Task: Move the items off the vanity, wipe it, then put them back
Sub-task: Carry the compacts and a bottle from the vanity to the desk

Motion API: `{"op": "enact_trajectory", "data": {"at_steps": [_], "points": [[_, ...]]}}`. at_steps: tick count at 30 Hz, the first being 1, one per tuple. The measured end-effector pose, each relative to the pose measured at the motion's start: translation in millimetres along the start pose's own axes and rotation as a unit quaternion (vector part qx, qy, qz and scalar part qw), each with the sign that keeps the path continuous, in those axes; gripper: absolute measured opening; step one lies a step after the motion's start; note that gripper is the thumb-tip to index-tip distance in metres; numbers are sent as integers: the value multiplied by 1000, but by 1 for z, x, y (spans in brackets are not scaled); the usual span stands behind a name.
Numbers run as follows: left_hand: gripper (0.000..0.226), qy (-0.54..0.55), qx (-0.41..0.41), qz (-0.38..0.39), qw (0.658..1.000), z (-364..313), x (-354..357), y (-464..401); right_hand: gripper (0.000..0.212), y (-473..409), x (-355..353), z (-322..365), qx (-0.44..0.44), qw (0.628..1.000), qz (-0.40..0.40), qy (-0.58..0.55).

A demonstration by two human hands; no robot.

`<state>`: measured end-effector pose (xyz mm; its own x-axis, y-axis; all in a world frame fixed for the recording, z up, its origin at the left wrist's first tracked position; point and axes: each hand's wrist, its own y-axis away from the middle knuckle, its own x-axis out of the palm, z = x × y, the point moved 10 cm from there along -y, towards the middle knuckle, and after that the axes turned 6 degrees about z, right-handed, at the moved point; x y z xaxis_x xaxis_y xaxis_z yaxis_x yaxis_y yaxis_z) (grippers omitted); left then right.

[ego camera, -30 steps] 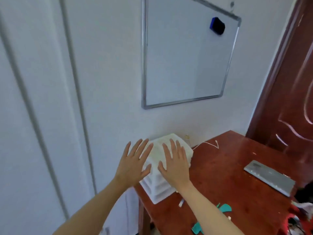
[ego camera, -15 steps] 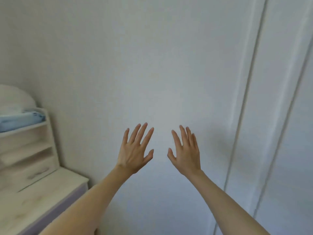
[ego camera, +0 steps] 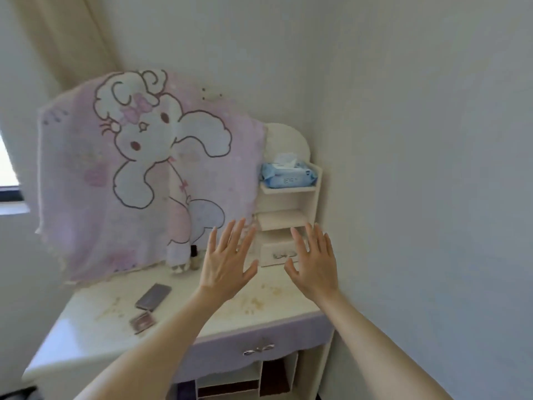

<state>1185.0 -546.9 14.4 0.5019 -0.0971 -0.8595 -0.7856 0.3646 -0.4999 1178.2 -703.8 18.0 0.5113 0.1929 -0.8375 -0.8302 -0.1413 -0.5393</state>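
Above the stained table (ego camera: 259,316) both the left hand (ego camera: 226,265) and right hand (ego camera: 315,265) hover spread and empty; lifting the phone (ego camera: 153,296) and compact (ego camera: 142,321) near-left first seems wise.

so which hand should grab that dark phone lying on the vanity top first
Left, probably. The open left hand hovers nearer the flat dark phone, which lies on its side of the stained white vanity top. The open right hand would have to cross over.
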Motion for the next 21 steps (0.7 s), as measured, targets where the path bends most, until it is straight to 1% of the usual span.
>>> {"op": "enact_trajectory", "data": {"at_steps": [3, 6, 12, 17, 21], "points": [[67, -31, -83, 23, 996, 67, 26, 7, 60, -40, 61, 35, -52, 997, 45, -24], [68, -41, -157, 49, 985, 120, 53, 26, 61, -68, 117, 64, -97, 990, 89, -41], [67, -53, -274, 103, 955, 198, 106, 78, 61, -98, 216, 122, -170, 967, 171, -78], [69, -41, -337, 163, 926, 241, 164, 118, 60, -100, 293, 173, -216, 942, 234, -106], [69, -18, -364, 201, 909, 276, 215, 133, 58, -106, 355, 198, -214, 933, 271, -106]]}}
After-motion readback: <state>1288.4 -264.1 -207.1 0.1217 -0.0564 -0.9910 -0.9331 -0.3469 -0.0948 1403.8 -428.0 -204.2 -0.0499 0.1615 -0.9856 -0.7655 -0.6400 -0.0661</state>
